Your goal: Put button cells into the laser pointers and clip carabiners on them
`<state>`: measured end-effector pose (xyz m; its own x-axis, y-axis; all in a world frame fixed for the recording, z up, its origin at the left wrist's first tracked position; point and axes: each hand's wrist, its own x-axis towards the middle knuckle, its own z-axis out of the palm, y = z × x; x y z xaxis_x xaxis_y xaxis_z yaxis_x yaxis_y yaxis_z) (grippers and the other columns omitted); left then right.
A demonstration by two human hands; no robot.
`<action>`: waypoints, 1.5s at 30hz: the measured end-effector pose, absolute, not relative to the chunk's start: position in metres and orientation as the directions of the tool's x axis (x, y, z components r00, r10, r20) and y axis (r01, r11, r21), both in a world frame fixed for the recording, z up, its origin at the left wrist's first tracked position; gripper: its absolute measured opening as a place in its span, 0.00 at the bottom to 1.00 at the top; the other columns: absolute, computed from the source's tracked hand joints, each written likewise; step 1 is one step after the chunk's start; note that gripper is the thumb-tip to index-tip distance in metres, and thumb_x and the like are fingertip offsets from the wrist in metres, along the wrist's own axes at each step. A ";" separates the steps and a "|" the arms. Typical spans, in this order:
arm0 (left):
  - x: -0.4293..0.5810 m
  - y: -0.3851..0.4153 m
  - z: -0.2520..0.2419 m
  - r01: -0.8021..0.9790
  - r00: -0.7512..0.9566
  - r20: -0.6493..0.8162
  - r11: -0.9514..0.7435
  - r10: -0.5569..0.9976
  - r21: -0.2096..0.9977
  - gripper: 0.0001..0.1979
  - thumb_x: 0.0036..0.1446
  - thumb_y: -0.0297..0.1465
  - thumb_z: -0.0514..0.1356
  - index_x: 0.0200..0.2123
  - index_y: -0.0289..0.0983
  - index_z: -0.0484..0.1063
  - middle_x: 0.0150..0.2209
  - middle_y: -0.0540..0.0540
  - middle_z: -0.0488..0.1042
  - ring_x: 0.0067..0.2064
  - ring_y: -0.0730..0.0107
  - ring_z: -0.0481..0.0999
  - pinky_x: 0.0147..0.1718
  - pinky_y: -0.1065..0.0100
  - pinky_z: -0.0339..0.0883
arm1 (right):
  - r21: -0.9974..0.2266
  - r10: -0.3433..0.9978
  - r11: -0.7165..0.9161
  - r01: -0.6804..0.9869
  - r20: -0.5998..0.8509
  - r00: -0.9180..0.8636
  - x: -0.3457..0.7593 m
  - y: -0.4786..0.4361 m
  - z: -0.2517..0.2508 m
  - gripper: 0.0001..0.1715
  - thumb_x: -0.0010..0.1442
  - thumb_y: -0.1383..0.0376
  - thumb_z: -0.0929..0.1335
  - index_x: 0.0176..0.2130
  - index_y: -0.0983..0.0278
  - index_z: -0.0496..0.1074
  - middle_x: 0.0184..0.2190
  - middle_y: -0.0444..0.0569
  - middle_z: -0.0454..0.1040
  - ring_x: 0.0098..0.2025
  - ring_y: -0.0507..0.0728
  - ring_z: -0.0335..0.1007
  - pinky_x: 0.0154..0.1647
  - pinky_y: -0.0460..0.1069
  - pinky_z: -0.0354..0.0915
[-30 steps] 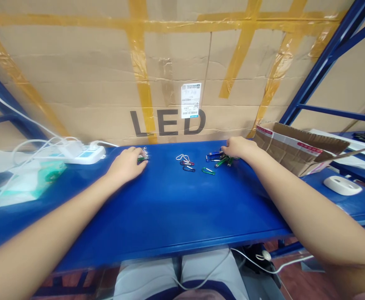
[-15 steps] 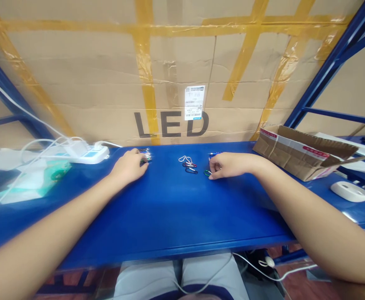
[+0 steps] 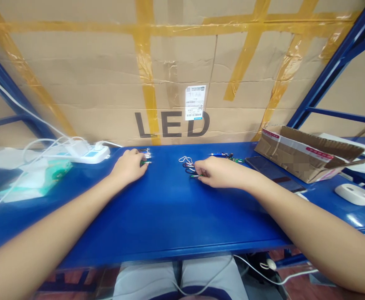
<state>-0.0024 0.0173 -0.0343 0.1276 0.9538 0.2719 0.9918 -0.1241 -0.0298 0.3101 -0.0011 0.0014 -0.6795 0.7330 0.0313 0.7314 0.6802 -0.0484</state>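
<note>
On the blue table (image 3: 169, 216), my right hand (image 3: 212, 171) pinches a green carabiner (image 3: 196, 176) just in front of a short column of carabiners (image 3: 186, 159), silver at the back and darker ones nearer. To the left, my left hand (image 3: 130, 165) rests with bent fingers over a row of pens (image 3: 144, 150); its thumb and fingertips close on a green pen (image 3: 146, 162). A blue pen (image 3: 219, 154) and small green items (image 3: 237, 160) lie behind my right hand.
At the right are a dark phone (image 3: 274, 173), an open cardboard box (image 3: 304, 154) and a white mouse (image 3: 356, 194). Leftward lie a power strip (image 3: 97, 155) with cables and a green-white packet (image 3: 41, 179). A large carton (image 3: 107, 83) stands behind.
My right hand has moved left with the green carabiner, to the near end of the column. The blue pen, green items and phone are now uncovered. My left hand has stayed put.
</note>
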 end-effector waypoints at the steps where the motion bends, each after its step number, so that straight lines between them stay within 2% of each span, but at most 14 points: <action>1: -0.002 0.018 -0.035 0.991 0.132 0.274 -0.129 0.953 -0.030 0.15 0.58 0.40 0.55 0.40 0.39 0.77 0.45 0.36 0.74 0.50 0.44 0.72 0.50 0.50 0.67 | -0.052 0.722 0.692 0.721 0.050 -0.690 0.308 -0.002 0.000 0.02 0.59 0.67 0.66 0.33 0.61 0.69 0.31 0.49 0.76 0.28 0.54 0.67 0.28 0.47 0.53; 3: -0.001 0.018 -0.035 0.989 0.142 0.283 -0.147 0.949 -0.001 0.14 0.58 0.41 0.56 0.38 0.38 0.77 0.43 0.36 0.74 0.50 0.44 0.72 0.50 0.50 0.66 | -0.072 0.705 0.709 0.701 0.084 -0.704 0.303 -0.004 -0.004 0.02 0.60 0.65 0.67 0.34 0.61 0.69 0.32 0.48 0.76 0.30 0.54 0.69 0.28 0.47 0.52; 5: 0.003 0.017 -0.036 0.972 0.168 0.287 -0.207 0.943 0.110 0.15 0.59 0.42 0.56 0.36 0.38 0.75 0.42 0.37 0.75 0.49 0.47 0.73 0.50 0.51 0.66 | -0.105 0.700 0.714 0.693 0.121 -0.703 0.299 -0.007 -0.008 0.02 0.61 0.64 0.67 0.36 0.61 0.69 0.32 0.47 0.77 0.31 0.55 0.70 0.29 0.46 0.52; 7: 0.012 0.014 -0.037 0.896 0.195 0.261 -0.280 0.945 0.345 0.16 0.60 0.44 0.56 0.36 0.38 0.72 0.41 0.40 0.77 0.45 0.54 0.75 0.48 0.55 0.67 | -0.142 0.707 0.707 0.693 0.169 -0.687 0.295 -0.010 -0.010 0.02 0.62 0.65 0.67 0.36 0.61 0.69 0.32 0.46 0.77 0.32 0.55 0.71 0.29 0.46 0.53; 10: 0.029 0.006 -0.038 0.604 0.232 0.117 -0.237 0.966 0.761 0.19 0.61 0.48 0.56 0.40 0.38 0.68 0.37 0.44 0.79 0.36 0.63 0.75 0.40 0.60 0.68 | -0.196 0.719 0.693 0.693 0.246 -0.650 0.291 -0.011 -0.012 0.01 0.62 0.65 0.68 0.37 0.61 0.69 0.32 0.45 0.77 0.32 0.54 0.70 0.31 0.46 0.54; 14: 0.052 -0.010 -0.034 0.326 0.272 0.015 -0.107 0.962 0.939 0.18 0.59 0.46 0.60 0.39 0.36 0.66 0.31 0.48 0.74 0.31 0.71 0.71 0.34 0.67 0.65 | -0.243 0.716 0.695 0.677 0.325 -0.618 0.291 -0.011 -0.013 0.05 0.62 0.66 0.68 0.41 0.61 0.69 0.32 0.43 0.78 0.29 0.53 0.69 0.32 0.46 0.56; 16: 0.061 -0.018 -0.030 0.240 0.250 -0.084 0.022 0.965 0.970 0.17 0.58 0.44 0.62 0.37 0.36 0.66 0.27 0.52 0.69 0.27 0.75 0.67 0.28 0.71 0.61 | -0.262 0.695 0.715 0.648 0.359 -0.623 0.291 -0.012 -0.013 0.08 0.63 0.66 0.67 0.44 0.61 0.68 0.32 0.43 0.78 0.29 0.52 0.68 0.31 0.46 0.56; 18: 0.067 -0.027 -0.026 0.130 0.289 -0.200 0.169 0.936 0.977 0.17 0.59 0.45 0.62 0.36 0.36 0.65 0.23 0.56 0.60 0.22 0.80 0.57 0.21 0.75 0.49 | -0.256 0.662 0.747 0.614 0.385 -0.644 0.290 -0.014 -0.012 0.08 0.63 0.66 0.67 0.44 0.61 0.67 0.33 0.44 0.78 0.29 0.52 0.69 0.31 0.46 0.55; 22: 0.072 -0.038 -0.020 0.098 0.388 -0.316 0.302 0.866 0.948 0.19 0.57 0.45 0.64 0.31 0.36 0.63 0.22 0.59 0.49 0.20 0.83 0.45 0.19 0.75 0.37 | -0.167 0.616 0.777 0.607 0.404 -0.677 0.287 -0.021 -0.011 0.03 0.62 0.67 0.66 0.39 0.61 0.68 0.31 0.43 0.78 0.29 0.52 0.70 0.29 0.46 0.51; 25: 0.072 -0.040 -0.019 0.084 0.400 -0.296 0.287 0.868 0.954 0.19 0.54 0.41 0.68 0.29 0.36 0.62 0.22 0.59 0.49 0.21 0.83 0.44 0.19 0.75 0.37 | -0.107 0.602 0.776 0.621 0.420 -0.679 0.286 -0.025 -0.010 0.02 0.62 0.66 0.66 0.37 0.60 0.69 0.28 0.42 0.77 0.27 0.52 0.69 0.28 0.46 0.49; 30: 0.069 -0.037 -0.019 0.071 0.420 -0.371 0.378 0.828 0.923 0.16 0.57 0.41 0.65 0.30 0.33 0.68 0.20 0.59 0.50 0.19 0.84 0.45 0.18 0.75 0.37 | -0.042 0.587 0.768 0.639 0.445 -0.676 0.287 -0.026 -0.008 0.04 0.64 0.66 0.64 0.38 0.60 0.69 0.28 0.42 0.77 0.28 0.53 0.70 0.28 0.46 0.50; 36: 0.069 -0.037 -0.023 0.021 0.412 -0.279 0.298 0.867 0.954 0.17 0.55 0.36 0.67 0.26 0.36 0.61 0.20 0.58 0.52 0.19 0.84 0.46 0.18 0.75 0.37 | -0.119 0.601 0.789 0.602 0.348 -0.719 0.288 -0.030 -0.005 0.13 0.66 0.58 0.65 0.49 0.62 0.67 0.41 0.47 0.78 0.35 0.55 0.72 0.30 0.47 0.55; 41: 0.067 -0.037 -0.026 0.021 0.444 -0.244 0.262 0.862 0.965 0.17 0.57 0.36 0.66 0.27 0.36 0.62 0.20 0.59 0.50 0.20 0.84 0.45 0.18 0.75 0.37 | -0.092 0.576 0.816 0.570 0.213 -0.789 0.284 -0.028 -0.006 0.15 0.72 0.59 0.57 0.38 0.64 0.65 0.36 0.49 0.74 0.32 0.54 0.67 0.32 0.48 0.57; 45: 0.068 -0.037 -0.026 0.000 0.457 -0.239 0.268 0.857 0.963 0.17 0.57 0.36 0.66 0.27 0.36 0.61 0.20 0.59 0.49 0.20 0.84 0.44 0.18 0.75 0.37 | -0.132 0.567 0.823 0.552 0.138 -0.812 0.283 -0.026 -0.005 0.17 0.73 0.58 0.55 0.36 0.63 0.63 0.33 0.47 0.72 0.29 0.53 0.63 0.31 0.48 0.56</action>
<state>0.0677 -0.0374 -0.0258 0.4567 0.8571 -0.2385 -0.0003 0.2682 0.9634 0.2835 -0.0257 -0.0053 -0.8122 0.5667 0.1382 0.5519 0.8233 -0.1325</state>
